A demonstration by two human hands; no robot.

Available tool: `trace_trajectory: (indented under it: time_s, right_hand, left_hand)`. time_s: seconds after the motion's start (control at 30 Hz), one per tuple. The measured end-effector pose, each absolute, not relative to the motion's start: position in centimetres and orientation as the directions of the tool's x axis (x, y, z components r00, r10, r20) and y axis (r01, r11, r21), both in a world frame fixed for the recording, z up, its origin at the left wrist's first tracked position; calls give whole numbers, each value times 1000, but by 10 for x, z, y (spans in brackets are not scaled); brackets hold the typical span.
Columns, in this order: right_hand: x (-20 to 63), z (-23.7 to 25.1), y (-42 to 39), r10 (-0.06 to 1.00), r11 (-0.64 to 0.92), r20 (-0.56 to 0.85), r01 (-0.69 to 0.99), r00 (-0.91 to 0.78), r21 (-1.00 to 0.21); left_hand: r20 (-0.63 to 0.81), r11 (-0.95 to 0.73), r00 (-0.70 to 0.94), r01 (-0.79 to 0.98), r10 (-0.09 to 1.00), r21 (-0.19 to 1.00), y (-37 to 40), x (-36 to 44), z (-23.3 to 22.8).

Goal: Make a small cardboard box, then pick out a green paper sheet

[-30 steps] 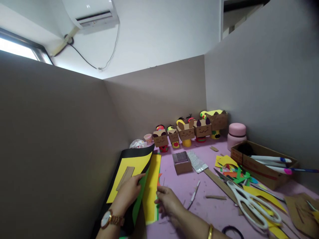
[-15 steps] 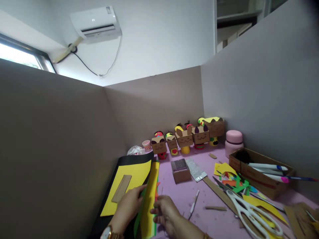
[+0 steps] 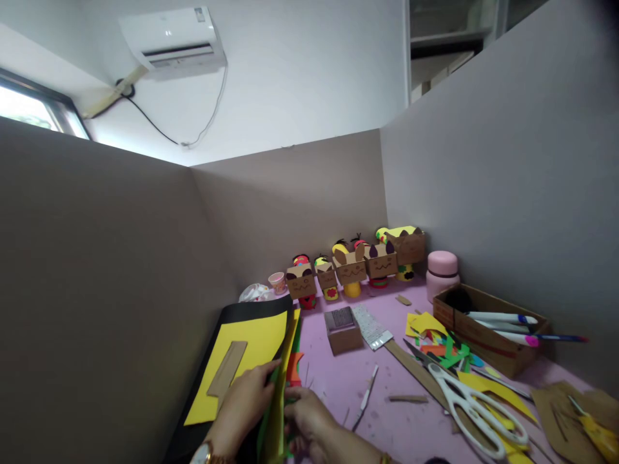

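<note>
In the head view, the left hand [image 3: 246, 399] is lying over the lower right part of a yellow sheet [image 3: 261, 332], which is resting on a larger black sheet [image 3: 242, 310]. Its index finger is stretching out to the right edge of the sheets, and the other fingers are bending below; whether they are pinching this edge, I cannot tell. A pale cardboard piece [image 3: 227, 370] is lying on the yellow sheet, just beside the left hand and partly hidden by it. The right hand [image 3: 309, 415] is standing close against the raised yellow paper [image 3: 276, 412] on the right side of the black sheet. Its fingers are curling inward, with the fingertips at the paper's edge, but I cannot tell if they are gripping it. An orange paper piece [image 3: 293, 369] is showing just above the right hand. On the pink table [image 3: 387, 432], to the right of this hand, a thin white tool [image 3: 366, 398] is lying slantwise, and a short brown strip [image 3: 409, 399] is lying near it. Farther right, white-handled scissors [image 3: 474, 412] are lying with the blades pointing away and to the left, near coloured paper scraps [image 3: 447, 353]. A small cardboard box [image 3: 345, 341] is sitting beyond the hands, and cardboard animal figures [image 3: 351, 272] are standing in a row behind it.
</note>
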State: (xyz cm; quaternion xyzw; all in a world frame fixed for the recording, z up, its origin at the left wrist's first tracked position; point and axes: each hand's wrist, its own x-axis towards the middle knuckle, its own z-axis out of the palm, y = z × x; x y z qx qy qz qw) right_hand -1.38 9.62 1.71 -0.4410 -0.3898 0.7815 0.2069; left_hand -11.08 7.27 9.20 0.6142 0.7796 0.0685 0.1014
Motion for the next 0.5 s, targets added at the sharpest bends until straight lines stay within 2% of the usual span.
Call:
trace_trajectory:
  time_s: [0.33,0.5]
  right_hand:
    - [-16,10,63,726,-472,-286,-151,-626,-869]
    - [-14,6,52,757,-373,-85,-322,-648,-870]
  left_hand:
    - [-63,222,-215,962,975,159,71,-107,89]
    - [-89,220,-212,970,973,100,74,-105,93]
